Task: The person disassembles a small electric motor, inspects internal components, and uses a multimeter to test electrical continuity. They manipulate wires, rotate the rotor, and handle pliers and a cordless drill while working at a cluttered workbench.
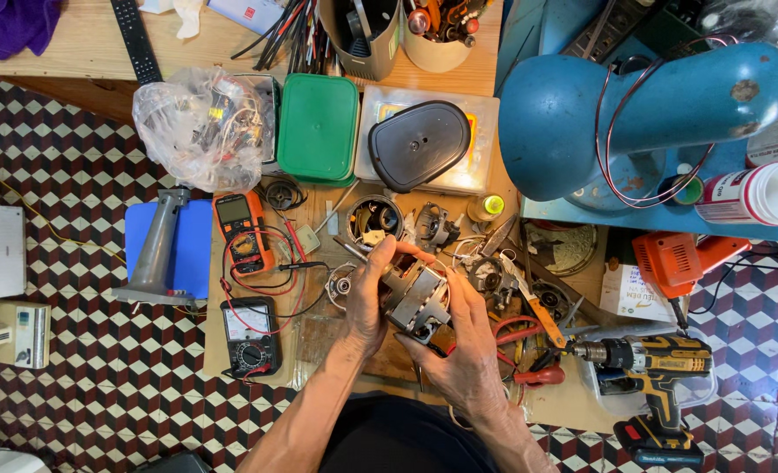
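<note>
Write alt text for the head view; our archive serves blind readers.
Both hands, left hand and right hand, grip a small metal motor assembly above a cluttered wooden workbench. Two multimeters lie left, a yellow cordless drill right.

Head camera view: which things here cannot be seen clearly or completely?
- Motor part: head view, its underside is covered by the left hand and right hand.
- Clear plastic bag: the small parts and wires inside are too tangled to identify.
- Cordless drill: its battery base is cut off by the bottom edge.
- Purple cloth: cut off by the top edge.
</note>
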